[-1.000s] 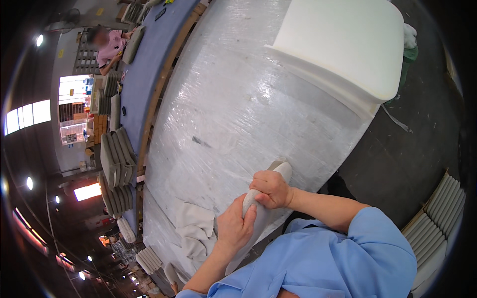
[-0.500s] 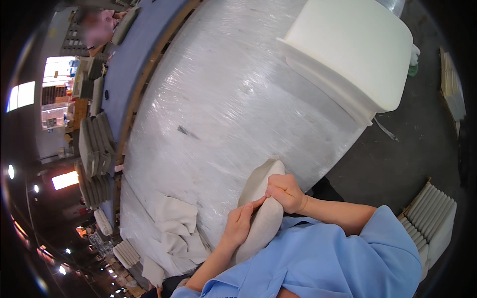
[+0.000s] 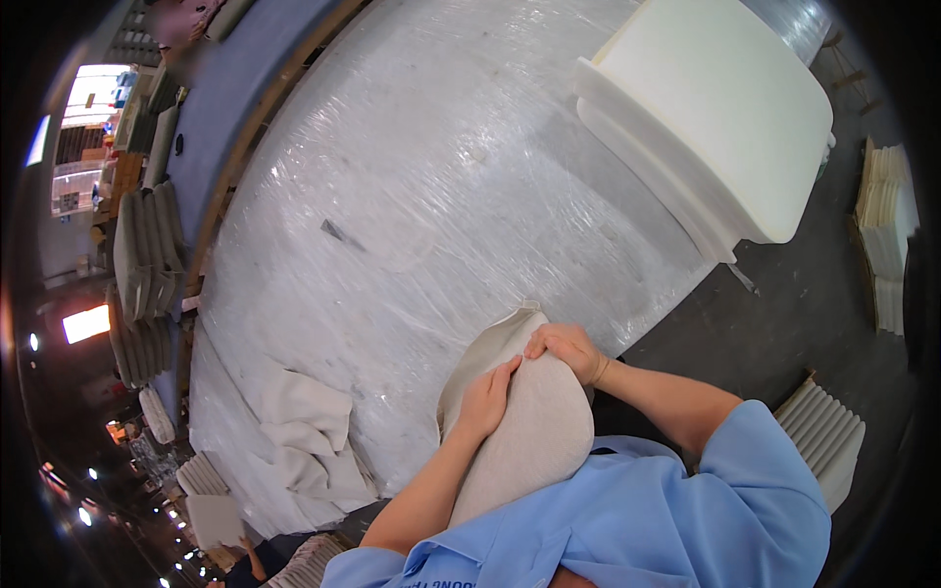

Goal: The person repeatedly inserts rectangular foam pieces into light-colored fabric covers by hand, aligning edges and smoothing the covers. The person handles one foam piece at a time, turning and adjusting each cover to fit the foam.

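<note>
A beige fabric-covered cushion (image 3: 529, 431) leans against my body at the table's near edge, its rounded face toward me and a loose flap of cover standing up behind it. My left hand (image 3: 487, 397) lies along the cushion's upper edge, with its fingers curled over the fabric. Beside it, my right hand (image 3: 570, 351) grips the same edge near the top corner, its fingertips bent down on the cover. What lies inside the cover is hidden. Crumpled beige cloth pieces (image 3: 309, 426) rest on the table to the left of my left hand.
Clear plastic film wraps the table (image 3: 421, 196). A stack of white foam pads (image 3: 725, 108) stands at its far right. More pads are stacked on the floor to the right (image 3: 823, 431). Finished-looking cushions (image 3: 147, 255) line a blue table (image 3: 240, 88) at left, with another person (image 3: 186, 20) beyond.
The cushion has turned to show more of its broad face, and the cover lies smoother over it. My hands have shifted from a tight pinch to lying along its edge. The view has shifted slightly.
</note>
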A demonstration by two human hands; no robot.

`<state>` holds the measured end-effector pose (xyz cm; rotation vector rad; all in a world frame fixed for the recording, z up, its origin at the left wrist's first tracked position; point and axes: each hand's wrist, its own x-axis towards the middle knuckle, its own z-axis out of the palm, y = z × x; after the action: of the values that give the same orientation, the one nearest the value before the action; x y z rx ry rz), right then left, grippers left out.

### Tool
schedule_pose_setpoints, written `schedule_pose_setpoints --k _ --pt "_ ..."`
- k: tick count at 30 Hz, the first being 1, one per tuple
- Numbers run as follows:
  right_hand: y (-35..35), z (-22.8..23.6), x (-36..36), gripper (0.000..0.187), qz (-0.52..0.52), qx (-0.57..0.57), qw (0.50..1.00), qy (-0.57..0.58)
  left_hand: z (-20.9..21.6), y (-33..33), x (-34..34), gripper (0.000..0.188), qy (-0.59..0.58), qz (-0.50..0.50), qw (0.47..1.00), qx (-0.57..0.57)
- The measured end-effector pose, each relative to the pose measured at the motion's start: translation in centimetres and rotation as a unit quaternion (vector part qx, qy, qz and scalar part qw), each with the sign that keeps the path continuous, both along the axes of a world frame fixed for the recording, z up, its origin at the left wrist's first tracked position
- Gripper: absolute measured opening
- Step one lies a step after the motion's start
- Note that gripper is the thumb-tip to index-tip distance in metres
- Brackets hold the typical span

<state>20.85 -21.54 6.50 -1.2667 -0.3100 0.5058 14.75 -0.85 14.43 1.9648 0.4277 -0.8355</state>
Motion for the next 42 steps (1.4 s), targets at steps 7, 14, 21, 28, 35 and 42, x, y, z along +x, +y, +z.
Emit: schedule_pose_setpoints --k 7,14,21,28,35,42 --pt "0.8 -6.8 3.3 0.039 0.109 -0.156 0.981 -0.021 -8.3 1.5 1.1 0.055 0.014 -0.055 0.998 0.024" --pt "1.0 -4.2 3.4 0.045 0.067 -0.194 0.976 0.07 -5.8 3.1 1.7 0.059 0.06 -0.129 0.99 0.021" --pt "-3.2 16.4 -1.8 0.031 0.002 0.075 0.981 -0.177 16.4 10.9 -12.0 0.055 0.165 0.112 0.98 -0.026" --pt "0.7 16.5 -1.1 0.011 -0.043 -0.036 0.968 -0.246 18.0 7.9 -28.3 0.054 -0.058 0.515 0.852 -0.068" --pt "2.9 16.1 -0.1 0.037 -0.047 -0.056 0.973 -0.219 7.5 8.1 -29.6 0.054 -0.325 0.71 0.585 -0.219" --pt "1.8 11.6 1.1 0.037 -0.057 -0.009 0.998 -0.007 3.4 8.2 -29.5 0.06 -0.346 0.654 0.632 -0.231"
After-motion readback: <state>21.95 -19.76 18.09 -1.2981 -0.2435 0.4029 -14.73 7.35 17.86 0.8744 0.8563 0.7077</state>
